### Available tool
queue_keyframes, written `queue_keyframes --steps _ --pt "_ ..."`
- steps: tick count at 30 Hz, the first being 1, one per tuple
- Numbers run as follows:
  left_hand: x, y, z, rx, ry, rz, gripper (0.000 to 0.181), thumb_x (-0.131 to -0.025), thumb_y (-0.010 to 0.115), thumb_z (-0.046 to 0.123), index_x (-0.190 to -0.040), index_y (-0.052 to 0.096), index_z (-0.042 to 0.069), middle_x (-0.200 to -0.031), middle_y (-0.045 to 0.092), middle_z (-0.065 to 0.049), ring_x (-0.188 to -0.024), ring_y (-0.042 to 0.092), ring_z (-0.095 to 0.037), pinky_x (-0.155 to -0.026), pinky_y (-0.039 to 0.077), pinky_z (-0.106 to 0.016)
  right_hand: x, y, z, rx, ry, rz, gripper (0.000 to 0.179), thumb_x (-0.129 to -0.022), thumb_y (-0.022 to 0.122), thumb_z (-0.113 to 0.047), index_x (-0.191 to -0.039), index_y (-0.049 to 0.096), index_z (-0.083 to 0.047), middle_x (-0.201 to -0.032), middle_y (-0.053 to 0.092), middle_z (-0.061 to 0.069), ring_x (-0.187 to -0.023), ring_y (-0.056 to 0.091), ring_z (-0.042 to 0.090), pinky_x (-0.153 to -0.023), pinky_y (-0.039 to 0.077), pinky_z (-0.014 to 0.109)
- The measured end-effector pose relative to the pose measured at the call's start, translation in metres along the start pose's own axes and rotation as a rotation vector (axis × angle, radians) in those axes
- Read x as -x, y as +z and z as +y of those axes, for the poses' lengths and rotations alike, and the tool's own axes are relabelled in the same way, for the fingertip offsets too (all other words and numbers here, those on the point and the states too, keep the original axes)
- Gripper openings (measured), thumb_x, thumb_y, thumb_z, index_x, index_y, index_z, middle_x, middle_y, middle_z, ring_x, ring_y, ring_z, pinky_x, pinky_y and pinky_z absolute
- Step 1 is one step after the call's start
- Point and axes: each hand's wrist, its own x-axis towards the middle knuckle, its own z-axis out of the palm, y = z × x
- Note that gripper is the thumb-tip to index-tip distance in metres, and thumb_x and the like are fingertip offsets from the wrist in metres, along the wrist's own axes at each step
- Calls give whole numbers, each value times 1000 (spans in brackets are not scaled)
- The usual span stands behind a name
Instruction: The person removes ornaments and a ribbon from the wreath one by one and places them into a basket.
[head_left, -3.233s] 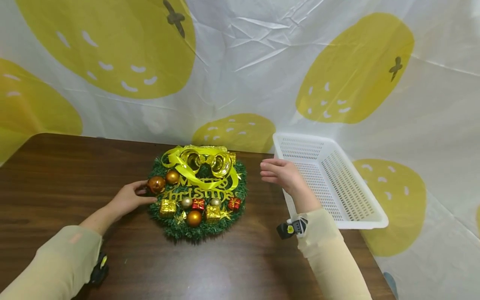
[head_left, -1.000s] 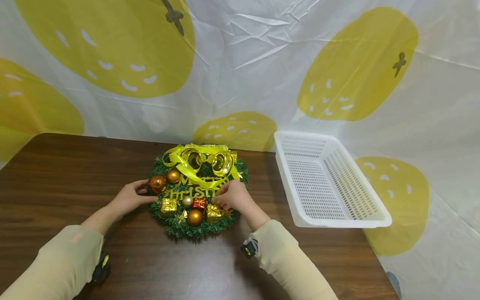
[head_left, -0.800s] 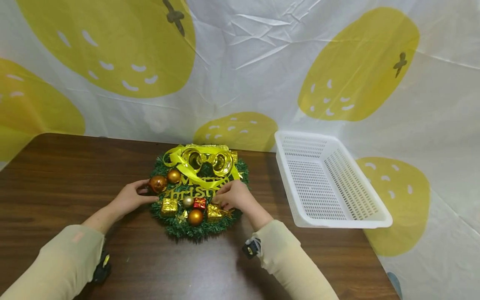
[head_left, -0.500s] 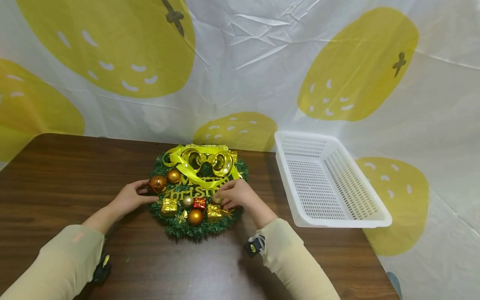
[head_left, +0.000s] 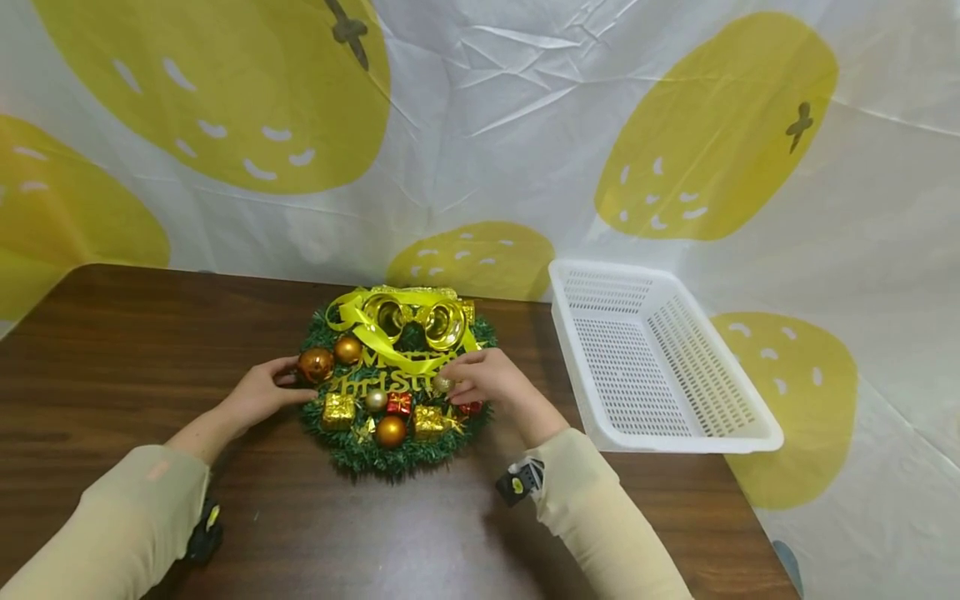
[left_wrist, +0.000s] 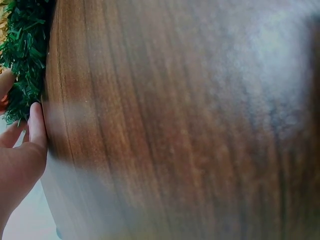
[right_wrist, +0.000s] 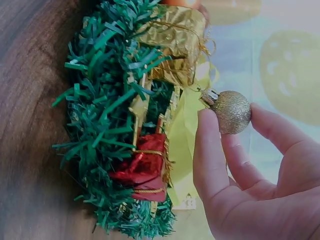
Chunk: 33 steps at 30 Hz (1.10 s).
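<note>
A green Christmas wreath [head_left: 367,458] lies on the table, dressed with bells, yellow ribbon, baubles and gift boxes. My left hand [head_left: 258,402] holds its left edge, thumb and fingers apart beside the large orange bauble [head_left: 316,365]. In the left wrist view, fingertips touch the green tinsel [left_wrist: 27,55]. My right hand [head_left: 498,385] pinches a small glittery gold bauble [right_wrist: 233,114] between thumb and fingers, just above the wreath's right side. A red gift box [right_wrist: 145,167] and a gold gift box [right_wrist: 175,35] sit on the wreath near that hand.
A white plastic basket [head_left: 581,367] stands on the table to the right of the wreath, with nothing seen inside. Behind the brown wooden table [head_left: 187,321] hangs a white curtain [head_left: 480,125] printed with yellow fruit.
My right hand came in from beside the basket to the wreath, took hold of the small gold bauble and lifted it up and rightward. The left hand stayed at the wreath's edge.
</note>
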Motion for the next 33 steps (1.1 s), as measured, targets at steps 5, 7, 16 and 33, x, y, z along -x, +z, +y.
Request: queue_keyframes --steps 5,7,16,33 --pt "0 0 2 1 6 3 83 -87 66 27 -144 19 -11 -144 26 -36 -129 34 -48 -102 38 -56 2 -5 -4 -53 -9 15 29 -90 59 -11 -112 64 8 -76 68 5 -59 64 12 -70 59 31" --pt "0 0 3 4 6 3 83 -88 65 26 -144 19 -11 -144 26 -36 -129 34 -48 -102 37 -56 4 -7 -6 -68 -10 26 29 -90 59 -11 -112 64 8 -71 66 2 -58 64 12 -69 59 31" --pt "0 0 2 9 7 3 83 -88 66 27 -144 19 -11 -144 26 -35 -130 33 -48 -103 37 -56 10 -21 -11 -82 -19 53 33 -91 58 -12 -117 61 7 -74 66 2 -60 65 11 -75 58 34" --pt "0 1 1 0 8 4 83 -87 66 27 -144 20 -11 -144 26 -36 -130 33 -48 -103 37 -57 25 -60 -27 -214 -116 76 39 -94 50 -6 -125 47 18 -65 63 -3 -56 62 8 -64 57 24"
